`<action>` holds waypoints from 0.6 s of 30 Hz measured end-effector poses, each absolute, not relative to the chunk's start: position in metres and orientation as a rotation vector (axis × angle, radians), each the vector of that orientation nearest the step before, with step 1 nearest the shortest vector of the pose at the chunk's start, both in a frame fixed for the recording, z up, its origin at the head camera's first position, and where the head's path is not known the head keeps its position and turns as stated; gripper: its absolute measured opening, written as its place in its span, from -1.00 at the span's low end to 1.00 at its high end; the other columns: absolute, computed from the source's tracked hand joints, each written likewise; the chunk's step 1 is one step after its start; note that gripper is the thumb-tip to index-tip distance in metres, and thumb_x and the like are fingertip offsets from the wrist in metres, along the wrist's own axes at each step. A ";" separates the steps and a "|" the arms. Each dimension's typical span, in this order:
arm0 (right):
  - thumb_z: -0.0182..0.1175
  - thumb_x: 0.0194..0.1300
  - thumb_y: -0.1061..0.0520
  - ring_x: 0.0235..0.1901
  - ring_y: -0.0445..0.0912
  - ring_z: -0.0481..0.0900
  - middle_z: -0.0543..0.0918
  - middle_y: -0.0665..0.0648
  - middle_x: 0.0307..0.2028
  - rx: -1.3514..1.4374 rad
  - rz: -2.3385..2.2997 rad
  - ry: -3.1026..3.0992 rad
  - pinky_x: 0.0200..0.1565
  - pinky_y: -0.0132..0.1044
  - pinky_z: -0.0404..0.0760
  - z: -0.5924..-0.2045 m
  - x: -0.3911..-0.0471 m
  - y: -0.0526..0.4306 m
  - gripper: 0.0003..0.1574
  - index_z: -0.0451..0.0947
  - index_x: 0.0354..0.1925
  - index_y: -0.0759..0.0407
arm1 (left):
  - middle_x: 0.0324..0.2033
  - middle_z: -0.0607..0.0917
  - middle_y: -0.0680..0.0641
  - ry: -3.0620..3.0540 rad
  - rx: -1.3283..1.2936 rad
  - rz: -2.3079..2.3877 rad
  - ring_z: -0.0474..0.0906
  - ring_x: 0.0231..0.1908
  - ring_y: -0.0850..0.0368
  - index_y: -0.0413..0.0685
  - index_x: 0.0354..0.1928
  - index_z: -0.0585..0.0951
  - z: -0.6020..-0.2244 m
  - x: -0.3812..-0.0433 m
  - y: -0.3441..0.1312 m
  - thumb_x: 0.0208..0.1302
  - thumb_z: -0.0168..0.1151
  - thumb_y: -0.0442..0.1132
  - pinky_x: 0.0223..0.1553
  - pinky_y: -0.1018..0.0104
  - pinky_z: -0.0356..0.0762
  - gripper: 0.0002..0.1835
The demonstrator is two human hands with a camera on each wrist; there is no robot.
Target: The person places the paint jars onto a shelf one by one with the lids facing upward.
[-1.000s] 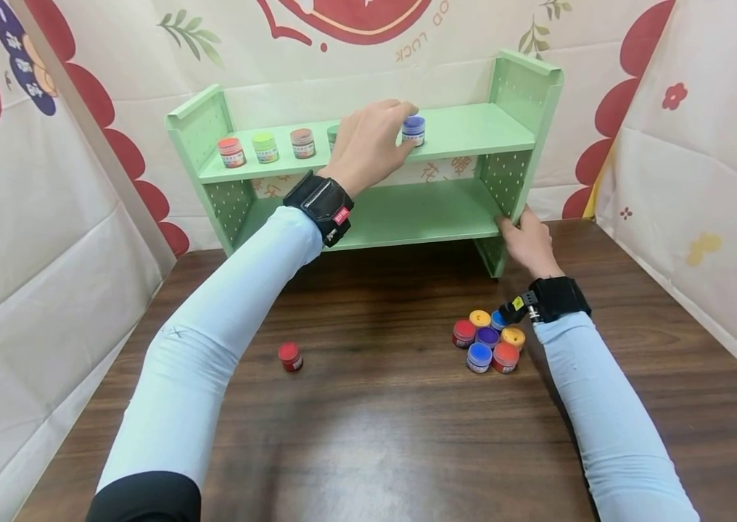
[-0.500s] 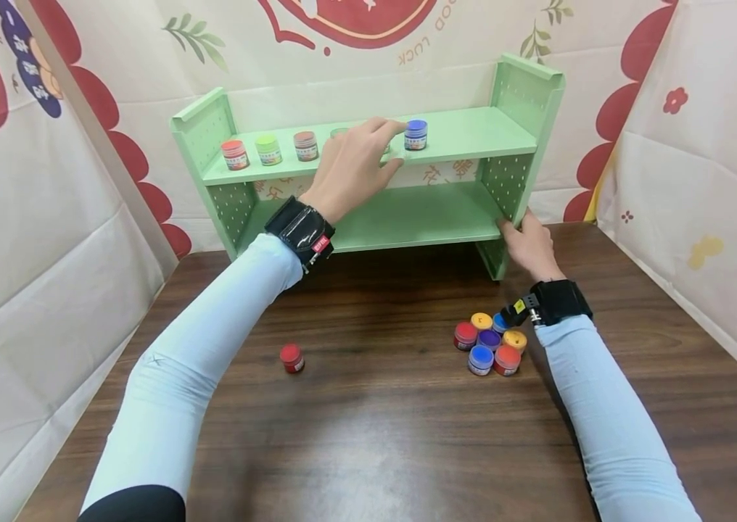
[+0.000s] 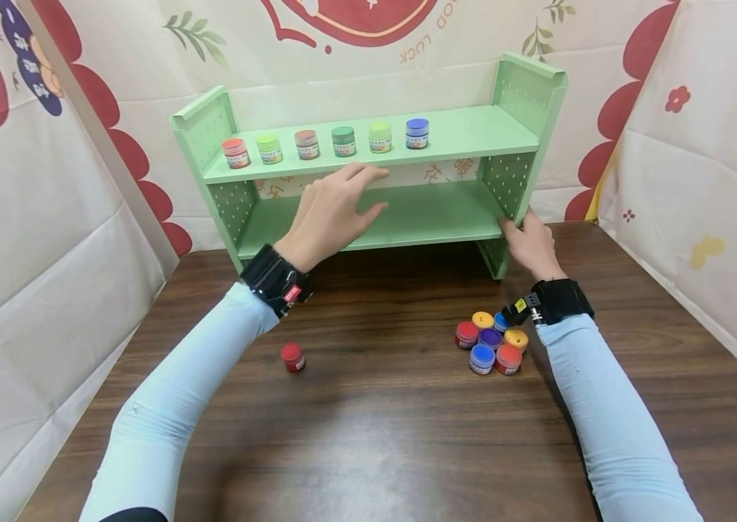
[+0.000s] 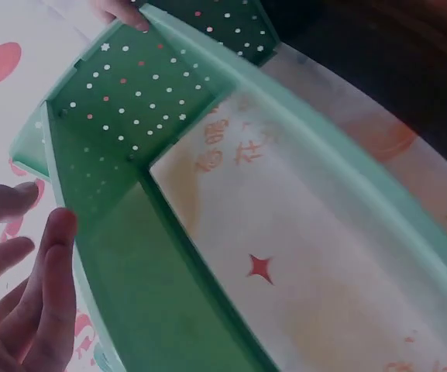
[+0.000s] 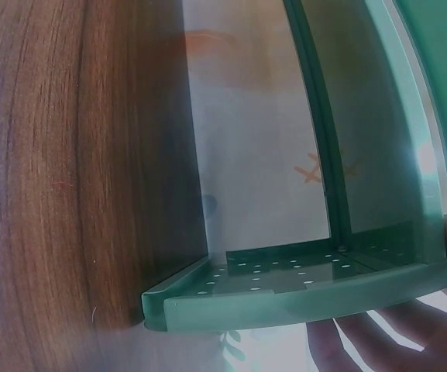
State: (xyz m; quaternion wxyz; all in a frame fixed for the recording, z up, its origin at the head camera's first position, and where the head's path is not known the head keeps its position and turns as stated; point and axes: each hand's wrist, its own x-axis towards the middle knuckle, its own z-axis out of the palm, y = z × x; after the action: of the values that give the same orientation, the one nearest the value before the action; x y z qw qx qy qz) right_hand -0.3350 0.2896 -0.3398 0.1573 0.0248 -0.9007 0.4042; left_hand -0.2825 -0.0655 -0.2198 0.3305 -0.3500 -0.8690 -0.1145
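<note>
In the head view my left hand (image 3: 332, 214) hovers before the green two-tier shelf (image 3: 414, 210), below the top board's front edge. Nothing is held in it; thumb and fingers are apart, as its fingers (image 4: 56, 287) show in the left wrist view. My right hand (image 3: 530, 246) grips the shelf's right side panel, thumb inside and fingers (image 5: 386, 341) outside. Along the top board stands a row of small jars: a red jar (image 3: 236, 154), a light green jar (image 3: 270, 149), a brownish jar (image 3: 307, 145), a dark green jar (image 3: 344, 142), a yellow-green jar (image 3: 380, 138) and a blue jar (image 3: 417, 133).
A lone dark red jar (image 3: 293, 357) stands on the brown wooden table (image 3: 368, 435) at left of centre. Several jars, among them a purple jar (image 3: 490, 338), cluster near my right wrist. A printed cloth (image 3: 342, 80) hangs behind the shelf, with cloth at both sides.
My left hand has moved away from the blue jar, down and to the left, uncovering the dark green and yellow-green jars. My right hand stays on the side panel.
</note>
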 end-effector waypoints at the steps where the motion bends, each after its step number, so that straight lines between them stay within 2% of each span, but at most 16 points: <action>1: -0.14 0.58 -0.20 0.27 0.44 0.45 0.44 0.47 0.39 0.073 1.157 -2.576 0.22 0.41 0.34 -0.339 -0.335 0.289 -0.25 0.20 0.53 0.13 | 0.17 0.71 -0.04 -2.283 -0.916 -0.301 0.45 -0.59 0.11 0.02 0.29 0.60 -0.223 -0.281 -0.069 0.40 0.34 -0.05 -0.61 0.30 0.22 -0.53; 6: -0.14 0.58 -0.19 0.29 0.45 0.44 0.43 0.47 0.39 0.074 1.165 -2.572 0.24 0.41 0.34 -0.338 -0.334 0.289 -0.26 0.20 0.53 0.13 | 0.16 0.72 -0.03 -2.389 -0.903 -0.309 0.41 -0.60 0.13 0.02 0.24 0.64 -0.239 -0.276 -0.086 0.37 0.38 -0.05 -0.61 0.31 0.19 -0.56; 10: -0.14 0.58 -0.19 0.30 0.45 0.42 0.42 0.48 0.40 0.073 1.174 -2.572 0.26 0.41 0.33 -0.338 -0.333 0.289 -0.25 0.19 0.53 0.14 | 0.15 0.72 -0.04 -2.476 -0.890 -0.351 0.47 -0.54 0.10 0.02 0.22 0.66 -0.254 -0.275 -0.098 0.36 0.39 -0.05 -0.60 0.29 0.20 -0.57; 18: -0.14 0.58 -0.18 0.33 0.46 0.39 0.41 0.49 0.40 0.083 1.177 -2.567 0.28 0.41 0.31 -0.339 -0.333 0.289 -0.24 0.18 0.54 0.15 | 0.17 0.71 -0.05 -2.583 -0.827 -0.500 0.65 -0.35 0.09 0.02 0.24 0.64 -0.281 -0.277 -0.119 0.35 0.40 -0.02 -0.29 0.18 0.54 -0.53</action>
State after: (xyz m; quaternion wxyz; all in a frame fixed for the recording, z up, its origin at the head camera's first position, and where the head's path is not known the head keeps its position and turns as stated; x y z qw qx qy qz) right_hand -0.3328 0.2887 -0.3394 0.1574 0.0292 -0.8973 0.4114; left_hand -0.2767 -0.1188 -0.2808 0.1906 -0.2942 -0.9195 -0.1779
